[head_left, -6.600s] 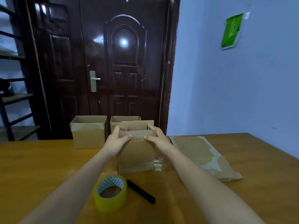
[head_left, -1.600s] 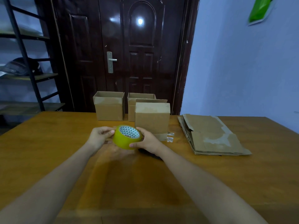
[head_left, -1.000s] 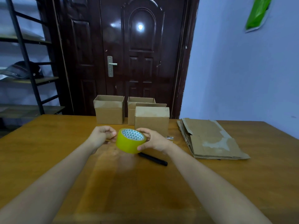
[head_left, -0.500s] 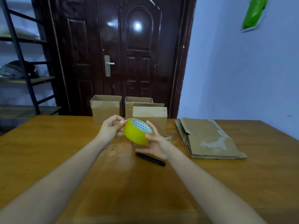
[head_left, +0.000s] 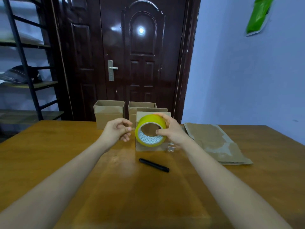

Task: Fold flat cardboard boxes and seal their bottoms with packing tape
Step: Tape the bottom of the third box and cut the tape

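Note:
My right hand (head_left: 172,129) grips a yellow roll of packing tape (head_left: 151,120) held up on edge, thumb inside the core and fingers over the top. My left hand (head_left: 115,131) sits just left of the roll with fingers curled. Its thumb and forefinger pinch at the roll's left rim, where the clear tape end is too thin to make out. Right behind the roll a folded cardboard box (head_left: 140,147) stands on the wooden table (head_left: 49,154). Flat cardboard boxes (head_left: 212,141) lie stacked to the right.
Two more folded boxes, open at the top, stand at the table's far edge (head_left: 109,111) (head_left: 142,105). A black pen-like tool (head_left: 154,165) lies in front of the box. Behind the table are a dark door (head_left: 142,63) and, at left, a metal shelf (head_left: 24,63).
The roll has been lifted and tipped so that its open core faces me. My right thumb has gone into the core. My left hand stays at the roll's left rim.

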A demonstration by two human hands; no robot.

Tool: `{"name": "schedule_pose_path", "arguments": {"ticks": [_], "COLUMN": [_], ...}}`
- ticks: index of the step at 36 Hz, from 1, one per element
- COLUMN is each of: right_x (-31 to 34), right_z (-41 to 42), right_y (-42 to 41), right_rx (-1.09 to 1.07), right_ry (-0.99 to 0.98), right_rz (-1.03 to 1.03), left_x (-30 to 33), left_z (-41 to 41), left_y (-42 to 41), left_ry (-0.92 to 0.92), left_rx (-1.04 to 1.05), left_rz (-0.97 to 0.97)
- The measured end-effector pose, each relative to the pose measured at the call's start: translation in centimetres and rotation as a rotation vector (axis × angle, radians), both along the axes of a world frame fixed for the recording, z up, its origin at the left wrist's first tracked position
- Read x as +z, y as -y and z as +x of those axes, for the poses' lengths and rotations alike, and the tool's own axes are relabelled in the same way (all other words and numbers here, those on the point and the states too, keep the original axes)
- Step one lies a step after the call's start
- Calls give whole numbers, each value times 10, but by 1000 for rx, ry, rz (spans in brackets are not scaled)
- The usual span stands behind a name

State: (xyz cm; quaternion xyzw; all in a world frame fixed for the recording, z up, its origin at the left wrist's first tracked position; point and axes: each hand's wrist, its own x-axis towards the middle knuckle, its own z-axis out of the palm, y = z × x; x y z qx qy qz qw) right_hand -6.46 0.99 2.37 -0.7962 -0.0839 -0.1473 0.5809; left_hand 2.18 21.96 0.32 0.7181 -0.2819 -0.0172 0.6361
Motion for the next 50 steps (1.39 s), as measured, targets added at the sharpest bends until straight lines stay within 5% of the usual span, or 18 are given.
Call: {"name": "schedule_pose_path", "arguments": {"ticks": [13,25,28,33,41,46,50], "right_x": [36,42,37,34,29,35,47], "right_z": [-5,6,10,17,16,14,11], "right_y": [12,16,15,13,36,38,41], "right_rx": [10,-31,-164,-415,-65,-256,-312], "right_ry": [66,168,317,358,179,250,286], "right_rz": [-367,-494,-372,178,412,196,-290], "left_x": [11,19,22,33,41,45,51], "left_z": [2,4,0,-8,-5,-3,1], "left_y": [11,41,55,75,80,77,72], "left_ry": [-349,-373,-409,-578,-674,-671,-592], "left_rx": [-292,-96,-37,-72,-105,-133,-50], "left_rz": [-223,-144,-218,-538,-736,-577,-336]}}
